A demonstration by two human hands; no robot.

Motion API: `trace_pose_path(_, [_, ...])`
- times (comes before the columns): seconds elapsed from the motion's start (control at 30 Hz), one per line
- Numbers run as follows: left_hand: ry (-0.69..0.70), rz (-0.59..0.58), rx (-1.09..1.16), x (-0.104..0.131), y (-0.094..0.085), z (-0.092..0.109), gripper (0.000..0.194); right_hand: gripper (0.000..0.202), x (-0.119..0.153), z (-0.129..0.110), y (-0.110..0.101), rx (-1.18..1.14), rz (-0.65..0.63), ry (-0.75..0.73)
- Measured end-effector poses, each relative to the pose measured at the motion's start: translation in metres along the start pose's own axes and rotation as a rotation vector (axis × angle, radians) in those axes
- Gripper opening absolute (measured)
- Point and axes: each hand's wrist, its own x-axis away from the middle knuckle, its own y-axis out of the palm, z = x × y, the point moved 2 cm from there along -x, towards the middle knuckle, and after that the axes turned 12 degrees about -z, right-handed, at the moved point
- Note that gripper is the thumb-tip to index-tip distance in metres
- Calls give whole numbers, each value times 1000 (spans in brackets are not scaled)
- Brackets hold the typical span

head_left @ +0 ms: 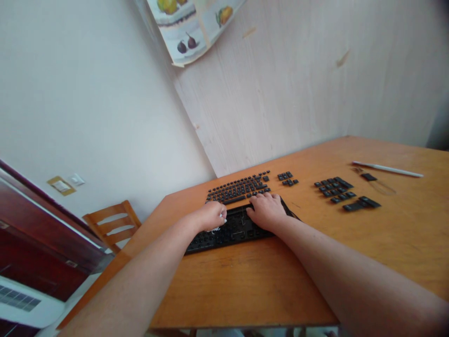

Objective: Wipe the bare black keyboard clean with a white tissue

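A black keyboard base [228, 234] with its keycaps off lies at a slant on the wooden table. My left hand [213, 215] is closed over its left part, gripping a crumpled white tissue [215, 229] whose edges poke out by the fingers and below the palm. My right hand [267, 210] lies on the right part of the base, fingers stretched out over its far edge. Thin metal wires [238, 232] show on the base between the hands. Just behind it, the loose keycaps [236, 189] are laid out in rows.
More keycaps lie in a small group [286, 178] and a larger group [334, 189] to the right. Beyond them are a wire keycap puller [369, 177] and a white pen-like stick [389, 169]. A wooden chair [114, 224] stands left of the table [245, 290].
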Motion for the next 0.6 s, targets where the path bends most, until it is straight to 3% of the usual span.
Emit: trace_pose_path(0.6, [-177, 17, 38, 47, 25, -81, 11, 42, 0, 1, 1, 50, -22, -10])
